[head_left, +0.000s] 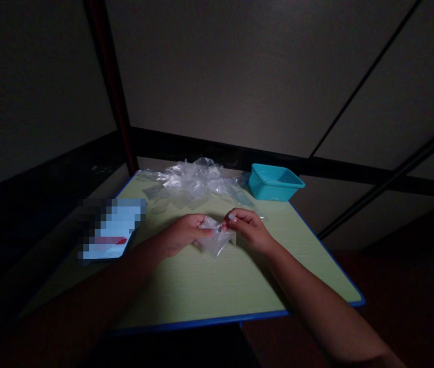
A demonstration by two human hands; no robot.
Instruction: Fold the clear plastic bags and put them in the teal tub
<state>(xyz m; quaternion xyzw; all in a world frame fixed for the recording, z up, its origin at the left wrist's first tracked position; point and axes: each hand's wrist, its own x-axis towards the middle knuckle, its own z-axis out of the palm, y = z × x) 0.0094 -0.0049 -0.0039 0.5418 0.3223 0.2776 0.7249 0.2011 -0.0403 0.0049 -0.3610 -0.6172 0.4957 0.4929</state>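
A small clear plastic bag [217,244] is held up over the near middle of the table. My left hand [186,232] grips its left side, thumb on top and fingers beneath. At the bag's upper right edge, my right hand [248,227] is closed in a pinch on the plastic. Whether anything small is also between those fingertips I cannot make out. Behind both hands lies a loose heap of clear plastic bags [197,179], crumpled and overlapping, spread along the far side of the table.
The pale green table [209,291] has a blue edge. A turquoise plastic basket [276,190] stands at its far right corner, its contents hard to see. On the left lies a lit-screen device [115,230], partly blurred out. Walls rise close behind and to the left.
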